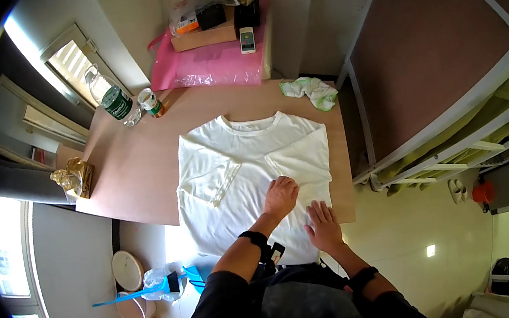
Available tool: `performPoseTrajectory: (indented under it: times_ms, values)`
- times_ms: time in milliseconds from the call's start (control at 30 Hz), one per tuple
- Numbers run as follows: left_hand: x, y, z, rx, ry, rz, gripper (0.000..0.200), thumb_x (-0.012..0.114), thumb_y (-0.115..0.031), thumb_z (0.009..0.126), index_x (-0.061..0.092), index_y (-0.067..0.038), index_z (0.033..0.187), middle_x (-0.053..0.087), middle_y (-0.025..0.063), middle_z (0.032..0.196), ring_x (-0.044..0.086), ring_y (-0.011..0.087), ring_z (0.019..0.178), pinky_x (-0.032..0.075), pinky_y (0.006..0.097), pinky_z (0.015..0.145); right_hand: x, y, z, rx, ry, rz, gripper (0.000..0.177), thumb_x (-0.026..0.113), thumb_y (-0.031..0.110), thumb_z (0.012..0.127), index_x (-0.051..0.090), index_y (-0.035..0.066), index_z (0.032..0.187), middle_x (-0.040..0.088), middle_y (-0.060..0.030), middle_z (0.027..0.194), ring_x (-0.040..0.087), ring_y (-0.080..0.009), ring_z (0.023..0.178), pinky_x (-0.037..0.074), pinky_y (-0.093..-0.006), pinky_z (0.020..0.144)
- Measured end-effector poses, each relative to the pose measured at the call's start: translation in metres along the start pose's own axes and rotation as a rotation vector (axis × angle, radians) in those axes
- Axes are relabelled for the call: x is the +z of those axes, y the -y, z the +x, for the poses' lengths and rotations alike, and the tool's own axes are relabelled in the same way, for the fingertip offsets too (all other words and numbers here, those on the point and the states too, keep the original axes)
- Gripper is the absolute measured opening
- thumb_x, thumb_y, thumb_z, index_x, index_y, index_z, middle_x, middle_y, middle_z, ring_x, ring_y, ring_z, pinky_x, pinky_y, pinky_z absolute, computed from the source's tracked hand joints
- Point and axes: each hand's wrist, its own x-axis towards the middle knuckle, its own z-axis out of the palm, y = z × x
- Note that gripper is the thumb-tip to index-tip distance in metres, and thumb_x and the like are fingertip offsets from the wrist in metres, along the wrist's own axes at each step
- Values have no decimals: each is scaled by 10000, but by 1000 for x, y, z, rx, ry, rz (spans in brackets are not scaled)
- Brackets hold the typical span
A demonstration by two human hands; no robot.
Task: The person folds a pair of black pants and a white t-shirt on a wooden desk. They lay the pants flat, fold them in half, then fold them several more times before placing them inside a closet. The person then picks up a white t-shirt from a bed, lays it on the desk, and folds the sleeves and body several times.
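A white T-shirt [239, 187] lies spread on the wooden table [129, 158], its collar toward the far side and both sleeves folded inward over the front. Its lower part hangs past the near edge by my body. My left hand [282, 196] rests on the shirt's right-centre part with its fingers curled at the cloth near the right sleeve; what they pinch is too small to make out. Lower and to the right, my right hand [324, 226] lies flat on the shirt near its side edge, fingers spread.
On the table stand a water bottle [116, 104], a paper cup [151, 103], a golden ornament [74, 177], a crumpled cloth [313, 92] and a pink package [214, 63] bearing boxes and a phone [247, 40]. A bunk frame [457, 148] stands at the right.
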Motion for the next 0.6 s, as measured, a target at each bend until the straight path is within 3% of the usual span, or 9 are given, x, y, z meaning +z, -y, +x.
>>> performPoseTrajectory:
  times_ms: [67, 167, 200, 267, 333, 400, 433, 500, 600]
  values:
    - [-9, -6, 2, 48, -25, -40, 79, 615, -144, 806, 618, -67, 827, 611, 54, 923, 561, 250, 977, 428, 380, 865, 4, 0, 0, 21, 7, -1, 595, 553, 341, 866, 390, 68, 1369, 314, -157, 1466, 264, -364, 1364, 225, -486, 1104]
    - [-12, 15, -10, 111, 222, -139, 122, 606, -158, 812, 620, -69, 894, 627, 88, 981, 557, 260, 1021, 426, 392, 896, 2, 1, 1, 55, 54, -2, 613, 558, 336, 865, 367, 74, 1386, 287, -162, 1481, 221, -368, 1384, 208, -486, 1112]
    - [-19, 25, -11, 109, 218, -149, 122, 606, -158, 812, 620, -69, 894, 627, 88, 981, 557, 260, 1021, 426, 392, 896, 0, 0, 2, 57, 77, 25, 615, 561, 322, 864, 359, 76, 1390, 284, -164, 1481, 216, -369, 1385, 207, -482, 1113]
    - [-54, 44, -4, 34, 96, -454, 159, 629, -119, 795, 621, -64, 944, 633, 123, 1030, 567, 309, 1010, 438, 415, 896, -9, 0, 4, 70, 135, 68, 616, 563, 278, 862, 338, 75, 1399, 285, -167, 1479, 209, -369, 1385, 208, -474, 1114]
    - [-98, 84, -8, -60, -130, -265, 255, 646, -96, 783, 611, -45, 1030, 618, 166, 1076, 553, 362, 1024, 429, 429, 926, -10, 6, 3, 114, 117, 62, 609, 565, 265, 858, 345, 80, 1394, 296, -160, 1474, 215, -372, 1382, 210, -479, 1113]
    - [-117, 153, -26, -145, -95, 393, 509, 579, -302, 855, 479, -27, 1271, 423, 182, 1370, 344, 316, 1317, 218, 474, 1107, -14, 20, 2, 173, 74, 45, 617, 570, 234, 851, 336, 53, 1392, 313, -167, 1460, 222, -369, 1379, 216, -467, 1115]
    - [-127, 177, -33, -212, -54, 478, 584, 518, -385, 881, 425, -41, 1343, 328, 160, 1454, 237, 292, 1385, 141, 481, 1135, -10, 27, -2, 175, 78, 45, 617, 570, 234, 851, 336, 53, 1392, 313, -167, 1460, 222, -369, 1379, 216, -467, 1115]
    - [-145, 208, -47, -82, 30, 421, 598, 522, -382, 884, 409, -35, 1357, 335, 190, 1448, 268, 358, 1362, 199, 494, 1112, 0, 40, -14, 255, 71, 97, 638, 577, 223, 847, 318, 13, 1390, 318, -181, 1453, 223, -366, 1378, 223, -450, 1115]
    - [-151, 216, -30, -126, 48, 420, 617, 477, -422, 895, 391, -36, 1370, 308, 160, 1468, 234, 327, 1381, 151, 472, 1134, -5, 69, -28, 304, 70, 166, 654, 599, 191, 837, 308, -32, 1379, 332, -214, 1434, 232, -389, 1370, 244, -449, 1106]
